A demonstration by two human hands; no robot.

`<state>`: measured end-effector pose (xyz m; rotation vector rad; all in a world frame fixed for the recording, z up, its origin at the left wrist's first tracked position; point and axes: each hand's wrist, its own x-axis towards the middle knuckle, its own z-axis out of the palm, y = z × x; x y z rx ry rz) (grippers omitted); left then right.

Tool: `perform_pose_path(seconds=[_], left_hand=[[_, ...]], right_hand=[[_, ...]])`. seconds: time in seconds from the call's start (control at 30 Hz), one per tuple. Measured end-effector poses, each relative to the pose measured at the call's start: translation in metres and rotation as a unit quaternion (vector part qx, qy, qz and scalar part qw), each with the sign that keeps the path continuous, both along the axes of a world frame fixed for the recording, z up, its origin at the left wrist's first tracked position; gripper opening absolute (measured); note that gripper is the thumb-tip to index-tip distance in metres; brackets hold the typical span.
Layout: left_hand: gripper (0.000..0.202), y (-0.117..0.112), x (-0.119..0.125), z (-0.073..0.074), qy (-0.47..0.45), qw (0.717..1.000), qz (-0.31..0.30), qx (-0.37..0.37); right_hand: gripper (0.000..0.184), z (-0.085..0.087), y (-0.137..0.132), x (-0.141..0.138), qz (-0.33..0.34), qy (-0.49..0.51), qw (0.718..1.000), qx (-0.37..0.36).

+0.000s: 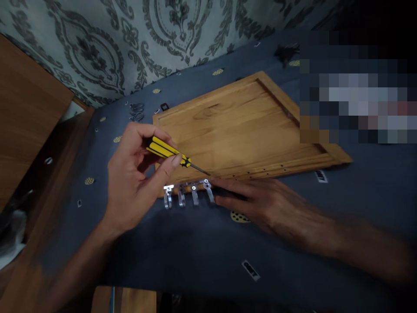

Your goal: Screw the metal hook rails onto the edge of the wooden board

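My left hand (pixel 135 174) grips a screwdriver (pixel 164 148) by its yellow and black handle, with the shaft slanting down to the right. The shaft's tip hovers close to the rightmost metal hook (pixel 208 191) on the front edge of a wooden panel (pixel 224 126). Thumb and forefinger of my right hand (pixel 270 202) close on that hook and the panel edge beside it. Along the same edge hang several shiny hooks, among them a left-end hook (pixel 167 198); some show cross-head screws. Small dark holes (pixel 249 173) run along the edge to the right.
Loose metal hooks (pixel 137 112) lie behind the panel's left corner, on a dark blue patterned cloth (pixel 195 256). A small black piece (pixel 164 107) lies by the panel's back edge. Patterned wallpaper (pixel 130 39) rises behind, and a wooden cabinet (pixel 29 117) stands left.
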<state>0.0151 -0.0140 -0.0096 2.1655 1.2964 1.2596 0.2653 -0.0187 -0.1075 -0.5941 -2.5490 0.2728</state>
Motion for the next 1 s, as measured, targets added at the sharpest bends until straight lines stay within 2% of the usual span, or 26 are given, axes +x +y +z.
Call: perform_pose_path(seconds=[0.33, 0.57, 0.7, 0.83, 1.0], left_hand=[[0.022, -0.009, 0.002, 0.004, 0.026, 1.000, -0.001, -0.010], [0.023, -0.010, 0.002, 0.001, 0.043, 0.999, 0.006, -0.010], [0.028, -0.010, 0.001, 0.001, 0.049, 0.998, -0.022, -0.015], [0.035, -0.012, -0.001, 0.002, 0.061, 0.997, -0.051, -0.024], [0.039, -0.012, -0.003, -0.001, 0.075, 0.996, -0.038, -0.008]], right_hand=[[0.056, 0.000, 0.001, 0.000, -0.002, -0.008, 1.000, 0.002], [0.064, 0.000, 0.000, 0.000, -0.001, -0.016, 1.000, -0.019], [0.062, -0.001, 0.000, 0.000, 0.008, 0.004, 1.000, -0.010], [0.064, 0.000, -0.001, 0.000, -0.001, -0.018, 1.000, -0.023], [0.063, 0.004, -0.001, 0.000, 0.001, -0.031, 0.999, -0.025]])
